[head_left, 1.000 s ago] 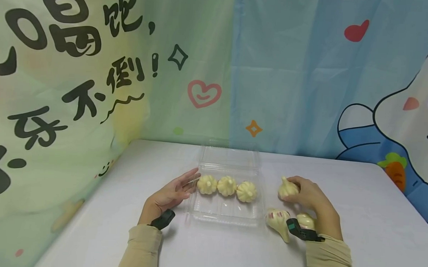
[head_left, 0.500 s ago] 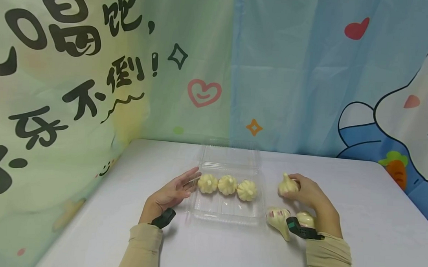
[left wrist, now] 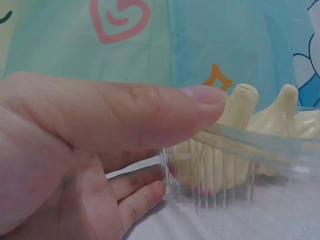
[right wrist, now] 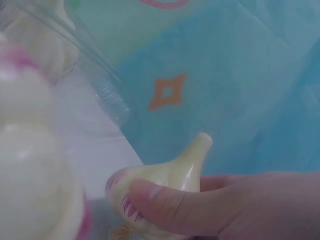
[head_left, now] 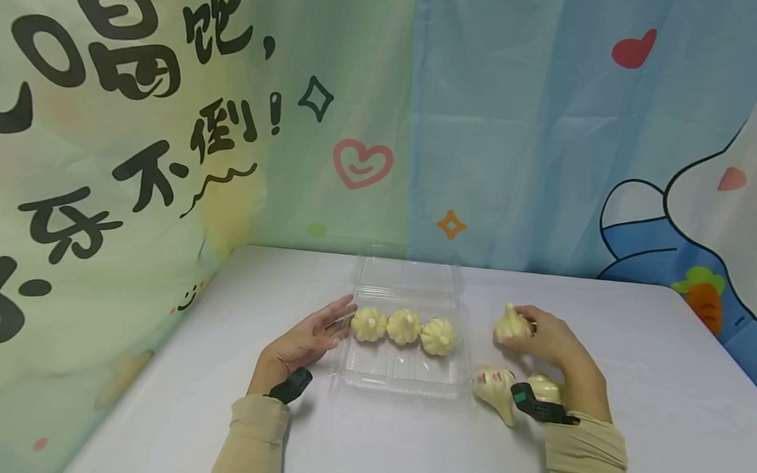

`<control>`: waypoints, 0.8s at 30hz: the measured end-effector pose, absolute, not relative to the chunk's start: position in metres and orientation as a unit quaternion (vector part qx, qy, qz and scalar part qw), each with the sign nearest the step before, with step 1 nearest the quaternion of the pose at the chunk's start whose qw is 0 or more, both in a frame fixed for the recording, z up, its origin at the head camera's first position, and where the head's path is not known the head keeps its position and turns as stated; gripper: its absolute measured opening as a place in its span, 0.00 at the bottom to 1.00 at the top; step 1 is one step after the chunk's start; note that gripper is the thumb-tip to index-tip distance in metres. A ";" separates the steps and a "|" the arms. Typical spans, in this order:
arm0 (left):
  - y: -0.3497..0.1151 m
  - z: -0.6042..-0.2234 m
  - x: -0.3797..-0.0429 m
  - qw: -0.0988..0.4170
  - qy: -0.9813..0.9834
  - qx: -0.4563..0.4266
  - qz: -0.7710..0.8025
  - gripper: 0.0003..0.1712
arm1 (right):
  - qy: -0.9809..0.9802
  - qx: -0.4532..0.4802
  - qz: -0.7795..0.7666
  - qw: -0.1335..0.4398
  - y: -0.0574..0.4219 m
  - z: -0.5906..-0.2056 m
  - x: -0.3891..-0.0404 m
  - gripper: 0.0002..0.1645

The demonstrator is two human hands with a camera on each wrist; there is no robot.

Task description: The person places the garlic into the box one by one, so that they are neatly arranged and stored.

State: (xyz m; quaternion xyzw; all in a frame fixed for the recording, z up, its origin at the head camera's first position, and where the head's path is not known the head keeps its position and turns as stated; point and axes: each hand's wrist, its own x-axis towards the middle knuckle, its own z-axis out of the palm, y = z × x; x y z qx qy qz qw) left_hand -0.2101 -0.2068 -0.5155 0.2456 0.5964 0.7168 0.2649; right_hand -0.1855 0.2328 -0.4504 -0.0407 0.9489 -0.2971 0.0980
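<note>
My right hand (head_left: 556, 341) grips a pale garlic bulb (head_left: 512, 326) at the right of the clear plastic container (head_left: 404, 388). In the right wrist view the thumb lies across this bulb (right wrist: 165, 175), whose stem points up and whose root side has purple streaks. Three garlic bulbs sit in a row inside the container: a left one (head_left: 368, 325), a middle one (head_left: 404, 327) and a right one (head_left: 439, 337). At the container's left side is my left hand (head_left: 304, 340), fingers extended, thumb (left wrist: 150, 112) by the rim in the left wrist view. Whether it presses the wall, I cannot tell.
Two more garlic bulbs lie nearer me at the right: a tilted one (head_left: 495, 394) and another (head_left: 543, 388) partly behind the wrist camera. The container's raised clear lid (head_left: 408, 276) leans toward the back. A printed curtain (head_left: 507, 130) stands behind the white table (head_left: 371, 441).
Both hands stay almost where they were. The garlic bulb in my right hand looks slightly more upright; the view itself has shifted a little.
</note>
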 end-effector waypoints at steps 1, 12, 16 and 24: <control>-0.207 -0.516 -0.210 0.265 0.597 0.246 0.716 0.52 | 0.949 -0.045 -0.298 0.095 0.233 -0.450 -0.185 0.48; -0.207 -0.518 -0.211 0.266 0.582 0.266 0.721 0.52 | 0.946 -0.078 -0.297 0.104 0.223 -0.429 -0.178 0.51; -0.206 -0.520 -0.212 0.263 0.581 0.274 0.720 0.52 | 0.941 -0.099 -0.304 0.112 0.220 -0.420 -0.173 0.51; -0.207 -0.519 -0.213 0.259 0.582 0.274 0.720 0.52 | 0.932 -0.120 -0.319 0.123 0.210 -0.399 -0.162 0.54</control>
